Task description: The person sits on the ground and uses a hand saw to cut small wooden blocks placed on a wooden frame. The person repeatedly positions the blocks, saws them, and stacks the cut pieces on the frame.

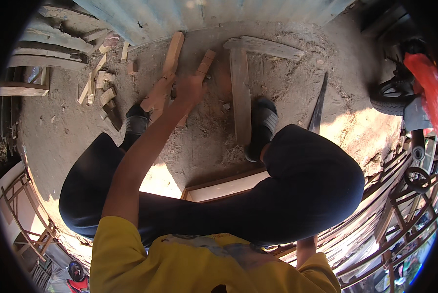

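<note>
My left hand [189,91] reaches forward over the dirt floor, slightly blurred, with its fingers closed round a short reddish-brown wooden strip [206,63]. Dark marks cross the strip's far part, and its lower end seems to come out beneath the hand. Close by on the left lies a longer wooden piece [174,51], with another wooden piece [153,99] crossing it near my left shoe [137,122]. Of my right arm, only part of the forearm [306,250] shows beside my right thigh; the right hand is hidden.
Weathered planks [239,93] lie by my right shoe [265,119]. Small wood offcuts [101,80] are scattered at left. A dark flat blade-like bar [319,102] rests at right. Corrugated metal sheeting [204,12] stands ahead. A wheel [392,93] and red plastic [425,83] are far right.
</note>
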The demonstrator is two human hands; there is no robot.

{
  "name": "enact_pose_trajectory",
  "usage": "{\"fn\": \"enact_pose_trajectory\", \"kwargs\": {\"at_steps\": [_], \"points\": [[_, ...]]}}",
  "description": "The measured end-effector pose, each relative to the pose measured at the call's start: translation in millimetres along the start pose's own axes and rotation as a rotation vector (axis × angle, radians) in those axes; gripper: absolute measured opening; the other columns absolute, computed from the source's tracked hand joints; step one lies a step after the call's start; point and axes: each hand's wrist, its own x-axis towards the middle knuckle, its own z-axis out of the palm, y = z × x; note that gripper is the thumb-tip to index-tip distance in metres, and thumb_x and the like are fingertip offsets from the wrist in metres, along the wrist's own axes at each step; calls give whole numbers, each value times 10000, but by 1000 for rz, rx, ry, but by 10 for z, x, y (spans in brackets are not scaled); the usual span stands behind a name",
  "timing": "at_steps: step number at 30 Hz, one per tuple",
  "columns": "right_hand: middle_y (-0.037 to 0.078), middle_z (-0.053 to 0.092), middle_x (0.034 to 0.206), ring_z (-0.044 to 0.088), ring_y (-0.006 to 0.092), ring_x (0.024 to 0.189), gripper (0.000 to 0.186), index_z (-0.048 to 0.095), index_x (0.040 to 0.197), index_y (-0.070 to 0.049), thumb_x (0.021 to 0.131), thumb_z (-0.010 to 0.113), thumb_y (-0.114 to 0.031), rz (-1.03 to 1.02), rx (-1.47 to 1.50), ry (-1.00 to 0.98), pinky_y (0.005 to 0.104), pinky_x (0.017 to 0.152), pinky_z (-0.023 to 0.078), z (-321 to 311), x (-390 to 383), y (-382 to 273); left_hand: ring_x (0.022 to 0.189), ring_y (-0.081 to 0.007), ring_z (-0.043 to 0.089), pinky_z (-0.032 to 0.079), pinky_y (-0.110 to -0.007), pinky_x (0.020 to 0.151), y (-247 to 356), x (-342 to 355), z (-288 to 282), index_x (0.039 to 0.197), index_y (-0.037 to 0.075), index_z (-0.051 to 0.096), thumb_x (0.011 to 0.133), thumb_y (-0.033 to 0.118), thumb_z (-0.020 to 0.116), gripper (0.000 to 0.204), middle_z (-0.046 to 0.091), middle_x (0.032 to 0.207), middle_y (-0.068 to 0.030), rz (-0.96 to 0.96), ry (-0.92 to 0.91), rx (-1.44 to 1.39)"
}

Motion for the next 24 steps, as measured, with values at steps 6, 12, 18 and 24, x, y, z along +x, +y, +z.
{"fn": "enact_pose_trajectory", "kwargs": {"at_steps": [6,12,18,24], "points": [[27,556,816,517,101,689,106,563,974,-65,879,535,-25,27,-58,-70,278,596,433,306,-43,-137,760,-280,668,561,-387,591,161,-1732,648,981,-46,621,750,831,359,944,655,837,-172,16,-1601,-436],[36,563,831,524,109,707,113,566,988,-58,882,532,-39,8,-169,-119,280,607,437,795,613,-245,942,-298,634,527,-402,744,549,-2795,1107,1106,11,634,737,843,360,950,659,883,-195,-206,-1531,-893],[45,570,846,531,116,725,124,568,1003,-52,885,530,-53,47,-251,-133,282,618,440,1350,1632,-328,938,-296,635,512,-401,770,745,-2635,1143,1079,36,654,751,820,380,894,665,903,-182,-219,-1542,-860],[54,576,861,538,124,743,139,571,1018,-46,888,528,-68,130,-283,-156,284,629,444,1599,2113,-365,934,-294,635,497,-400,797,639,-2460,1002,1052,60,675,765,797,399,838,671,923,-169,-239,-1641,-857]]}}
